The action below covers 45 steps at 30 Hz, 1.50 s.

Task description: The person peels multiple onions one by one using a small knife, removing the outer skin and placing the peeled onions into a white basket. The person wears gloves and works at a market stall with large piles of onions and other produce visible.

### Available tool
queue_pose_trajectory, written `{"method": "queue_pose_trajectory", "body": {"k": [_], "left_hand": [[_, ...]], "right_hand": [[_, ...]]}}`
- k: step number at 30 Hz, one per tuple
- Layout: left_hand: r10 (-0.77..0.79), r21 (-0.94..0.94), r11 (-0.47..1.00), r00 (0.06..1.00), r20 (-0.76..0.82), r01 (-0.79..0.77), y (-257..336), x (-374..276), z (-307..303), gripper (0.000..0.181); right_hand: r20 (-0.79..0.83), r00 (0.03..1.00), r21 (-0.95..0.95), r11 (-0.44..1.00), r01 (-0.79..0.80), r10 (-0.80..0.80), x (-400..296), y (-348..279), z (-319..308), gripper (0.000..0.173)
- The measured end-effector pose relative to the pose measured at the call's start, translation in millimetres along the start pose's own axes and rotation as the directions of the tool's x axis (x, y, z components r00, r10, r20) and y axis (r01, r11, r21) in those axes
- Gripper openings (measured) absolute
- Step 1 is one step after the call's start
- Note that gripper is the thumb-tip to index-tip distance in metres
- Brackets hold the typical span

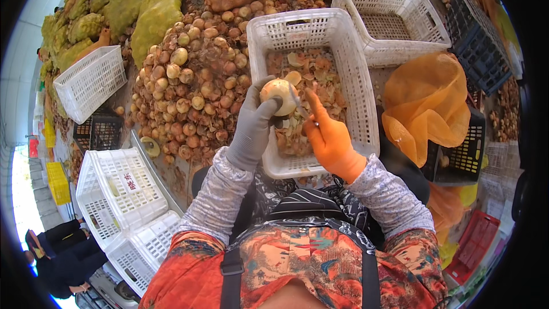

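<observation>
My left hand (253, 131), in a grey glove, grips a pale yellow onion (274, 90) above a white plastic crate (364, 107). My right hand (330, 141), in an orange glove, holds a small knife (299, 103), its blade close against the onion's right side. The knife's handle is mostly hidden by the fingers, and the right forefinger points up past it. Loose onion skins (317, 64) and trimmings cover the bottom of the crate under both hands.
A large heap of onions (188, 90) lies left of the crate. A second white crate (386, 47), an orange mesh bag (424, 98) and a black crate (454, 159) stand to the right. White crates (124, 189) are at lower left; people in dark clothes (64, 253) are beyond.
</observation>
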<state>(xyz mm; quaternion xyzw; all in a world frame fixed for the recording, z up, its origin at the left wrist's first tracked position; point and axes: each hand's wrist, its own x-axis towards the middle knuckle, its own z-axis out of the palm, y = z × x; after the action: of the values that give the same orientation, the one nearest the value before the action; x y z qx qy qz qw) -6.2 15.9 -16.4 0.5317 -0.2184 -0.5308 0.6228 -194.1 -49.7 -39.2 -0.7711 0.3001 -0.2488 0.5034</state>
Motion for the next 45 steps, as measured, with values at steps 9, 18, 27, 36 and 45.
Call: {"method": "queue_pose_trajectory", "body": {"k": [9,18,27,36,45], "left_hand": [[0.151,0.307,0.945,0.984,-0.091,-0.116,-3.4,-1.6,14.0,0.055],[0.116,0.104,0.989,0.992,-0.056,-0.109,-6.0,-0.6,7.8,0.055],[-0.092,-0.224,0.967,0.987,0.129,0.12,-2.9,5.6,-5.6,0.055],[-0.01,0.117,0.993,0.992,0.126,-0.005,10.1,1.7,-1.5,0.054],[0.034,0.19,0.981,0.998,0.06,-0.045,1.9,4.2,2.6,0.056]], "right_hand": [[-0.001,1.0,-0.272,0.962,-0.003,0.003,3.2,6.9,6.1,0.069],[0.054,0.843,0.511,0.711,-0.484,0.535,11.0,32.0,6.3,0.057],[-0.046,0.932,0.297,0.896,-0.331,0.36,3.5,19.8,-12.0,0.058],[0.132,0.991,-0.052,0.998,0.046,-0.039,3.2,2.5,-19.3,0.069],[0.053,0.947,0.487,0.819,-0.302,0.318,7.2,9.6,1.7,0.057]]}}
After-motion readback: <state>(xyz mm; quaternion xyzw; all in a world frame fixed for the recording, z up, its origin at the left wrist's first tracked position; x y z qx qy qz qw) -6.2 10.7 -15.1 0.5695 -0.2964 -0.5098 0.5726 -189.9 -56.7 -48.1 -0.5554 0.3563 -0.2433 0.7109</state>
